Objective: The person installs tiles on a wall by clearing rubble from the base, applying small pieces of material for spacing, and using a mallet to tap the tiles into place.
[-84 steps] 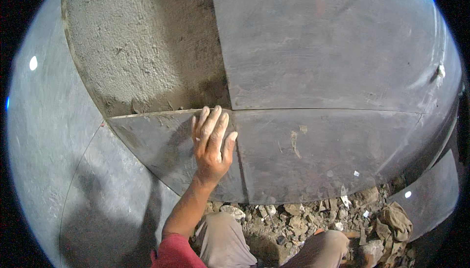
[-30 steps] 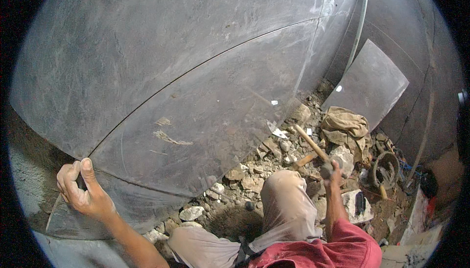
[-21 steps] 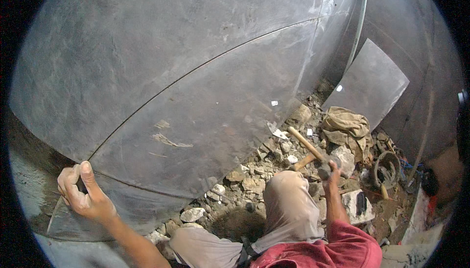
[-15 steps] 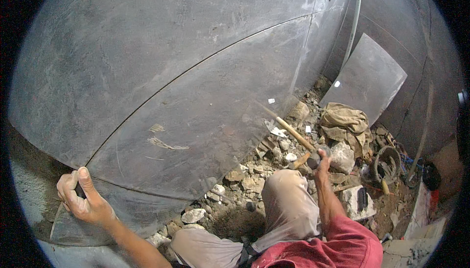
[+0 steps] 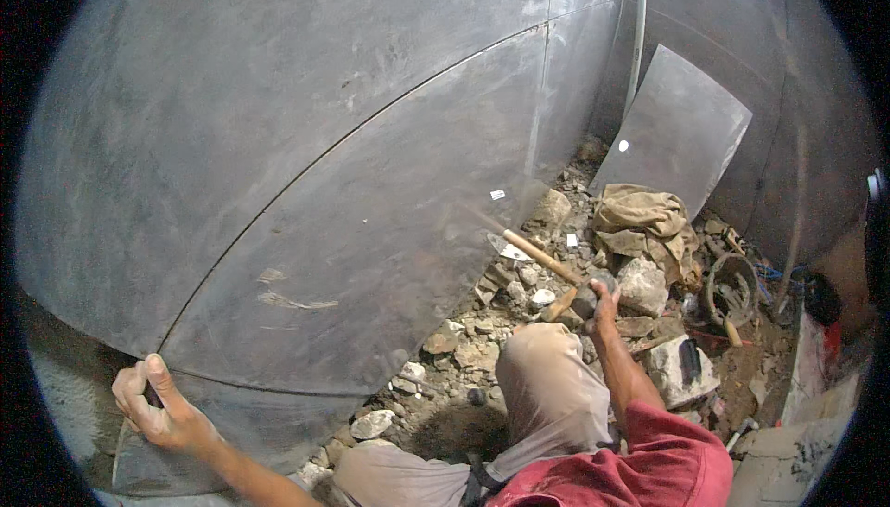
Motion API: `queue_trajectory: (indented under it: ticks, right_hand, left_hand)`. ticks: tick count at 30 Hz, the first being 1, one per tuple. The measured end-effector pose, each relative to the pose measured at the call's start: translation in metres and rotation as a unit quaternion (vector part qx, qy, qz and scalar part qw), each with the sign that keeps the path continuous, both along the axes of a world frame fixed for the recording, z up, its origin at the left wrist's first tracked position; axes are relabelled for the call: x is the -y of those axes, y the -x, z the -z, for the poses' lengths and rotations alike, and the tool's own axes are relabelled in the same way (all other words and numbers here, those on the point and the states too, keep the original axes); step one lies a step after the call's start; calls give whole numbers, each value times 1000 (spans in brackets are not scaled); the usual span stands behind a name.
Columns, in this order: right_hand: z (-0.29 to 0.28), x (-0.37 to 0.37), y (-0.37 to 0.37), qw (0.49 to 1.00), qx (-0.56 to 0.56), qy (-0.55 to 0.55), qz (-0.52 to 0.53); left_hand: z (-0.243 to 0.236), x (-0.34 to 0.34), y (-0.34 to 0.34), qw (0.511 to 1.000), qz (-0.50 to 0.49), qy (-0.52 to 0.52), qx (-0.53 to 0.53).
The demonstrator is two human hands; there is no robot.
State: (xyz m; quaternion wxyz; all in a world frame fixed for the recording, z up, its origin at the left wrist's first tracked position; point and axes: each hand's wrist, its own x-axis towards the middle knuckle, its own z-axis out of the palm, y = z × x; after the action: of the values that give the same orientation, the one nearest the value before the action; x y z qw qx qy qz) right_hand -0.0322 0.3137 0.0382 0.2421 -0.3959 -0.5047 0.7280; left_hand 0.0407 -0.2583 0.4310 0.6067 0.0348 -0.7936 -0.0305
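Observation:
Large dark grey tiles [image 5: 371,210] cover the wall in front of me, with thin joint lines between them. My left hand [image 5: 167,405] is closed beside the tile edge at the far left, thumb and forefinger curled together where a joint meets that edge. What they may pinch is hidden. On the right, my right hand [image 5: 603,308] is wrapped around the dark head of a mallet [image 5: 542,257]. Its wooden handle points up and left toward the lower tile. A second wooden handle [image 5: 561,305] lies just below; its tool is hidden.
Rubble and stones [image 5: 464,349] line the wall's foot. A tan cloth sack [image 5: 644,215] lies before a loose grey tile piece [image 5: 681,127] leaning at the right. Nearby are a bucket [image 5: 732,289], a pale block [image 5: 681,368] and a hanging hose [image 5: 638,34].
The view has shifted, moving the scene on the right slightly leftward. My left hand stays by the tile edge, and my right hand still holds the mallet head.

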Motion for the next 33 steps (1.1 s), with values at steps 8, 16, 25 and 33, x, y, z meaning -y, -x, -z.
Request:
queue_trajectory:
  ticks: [8, 16, 25, 33]
  right_hand:
    - [-94, 33, -50, 997, -45, 61, 18]
    - [-5, -6, -21, 998, -59, -26, -16]
    - [-27, -5, -1, 993, -64, -100, -3]
    - [-65, 10, -47, 992, -123, 39, -4]
  left_hand:
    - [-13, 12, -7, 1000, -8, 18, -5]
    - [-3, 10, -1, 1000, -1, 12, 9]
    - [0, 6, -2, 1000, 0, 23, 7]
    - [-13, 5, -5, 999, -28, 33, 9]
